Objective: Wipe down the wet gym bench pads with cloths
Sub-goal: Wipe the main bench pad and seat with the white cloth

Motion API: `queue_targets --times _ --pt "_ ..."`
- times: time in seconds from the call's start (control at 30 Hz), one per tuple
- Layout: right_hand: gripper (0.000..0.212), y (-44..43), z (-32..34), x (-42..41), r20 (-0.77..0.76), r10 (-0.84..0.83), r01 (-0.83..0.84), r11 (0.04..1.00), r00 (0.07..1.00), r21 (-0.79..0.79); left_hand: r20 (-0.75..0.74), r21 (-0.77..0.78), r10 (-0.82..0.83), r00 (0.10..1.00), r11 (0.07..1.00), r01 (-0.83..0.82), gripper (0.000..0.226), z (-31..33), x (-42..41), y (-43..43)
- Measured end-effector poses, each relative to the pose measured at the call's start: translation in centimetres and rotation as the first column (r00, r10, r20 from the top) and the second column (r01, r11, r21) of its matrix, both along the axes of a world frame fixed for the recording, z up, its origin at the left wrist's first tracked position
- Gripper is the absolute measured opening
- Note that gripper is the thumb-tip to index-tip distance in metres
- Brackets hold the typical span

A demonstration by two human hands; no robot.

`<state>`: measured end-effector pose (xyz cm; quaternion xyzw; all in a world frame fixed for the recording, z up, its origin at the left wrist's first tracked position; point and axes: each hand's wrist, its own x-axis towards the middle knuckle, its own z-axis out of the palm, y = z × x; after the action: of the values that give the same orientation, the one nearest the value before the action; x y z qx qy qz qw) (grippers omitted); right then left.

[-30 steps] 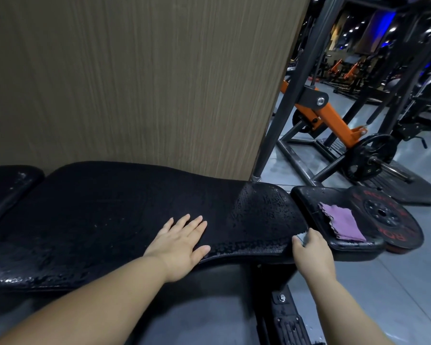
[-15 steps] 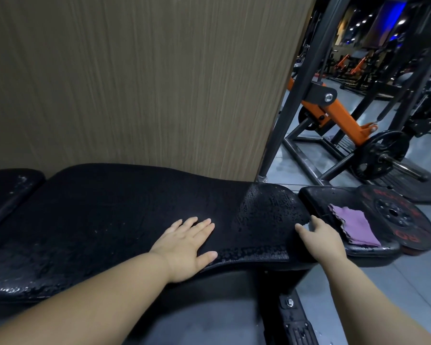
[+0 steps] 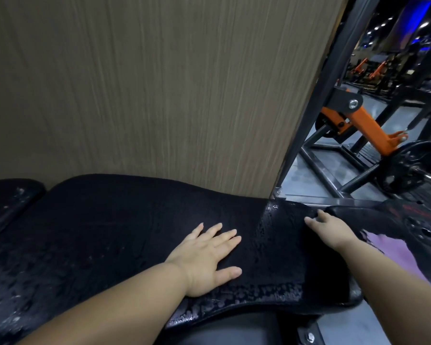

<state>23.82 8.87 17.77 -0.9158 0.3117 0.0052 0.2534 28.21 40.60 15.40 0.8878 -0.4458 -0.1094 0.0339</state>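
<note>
Since the earlier frame, right hand [image 3: 331, 226] has moved from the pad's right end onto its far right corner, fingers loosely curled, holding nothing. Head view: left hand [image 3: 204, 257] flat, fingers spread, on one wet pad [image 3: 97, 232]; one purple cloth [image 3: 393, 252] lies just right.

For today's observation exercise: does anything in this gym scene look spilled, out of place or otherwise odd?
Yes. Water droplets bead on the black bench pad, thickest along its near edge. The purple cloth lies unused on the smaller pad beside it, while the left hand presses bare on the wet surface.
</note>
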Motion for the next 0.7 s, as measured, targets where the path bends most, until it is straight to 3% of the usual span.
queue_targets --times 0.13,0.27,0.47,0.57,0.7 --pt "0.047 -1.1 -0.8 2.1 0.012 -0.005 0.005 1.0 1.0 -0.025 -0.001 0.013 0.003 1.0 1.0 -0.003 0.07 0.1 0.2 -0.2" --pt "0.058 -1.3 -1.0 2.5 -0.009 -0.035 0.035 0.999 0.999 -0.035 0.002 0.023 0.011 1.0 1.0 -0.011 0.068 0.1 0.3 -0.3" --pt "0.057 -0.9 -1.2 0.1 -0.024 -0.083 0.082 0.995 0.996 -0.054 0.01 0.029 0.024 1.0 0.999 -0.025 0.067 0.3 0.1 -0.4" --pt "0.047 -0.3 -1.7 -2.3 0.002 -0.093 0.093 0.994 0.996 -0.065 0.018 0.026 0.032 0.999 0.999 -0.033 0.067 0.2 0.1 -0.4" --pt "0.038 0.5 -2.7 -5.9 0.048 -0.101 0.105 0.989 0.994 -0.102 0.022 0.019 0.035 0.999 0.999 -0.035 0.085 0.3 0.0 -0.5"
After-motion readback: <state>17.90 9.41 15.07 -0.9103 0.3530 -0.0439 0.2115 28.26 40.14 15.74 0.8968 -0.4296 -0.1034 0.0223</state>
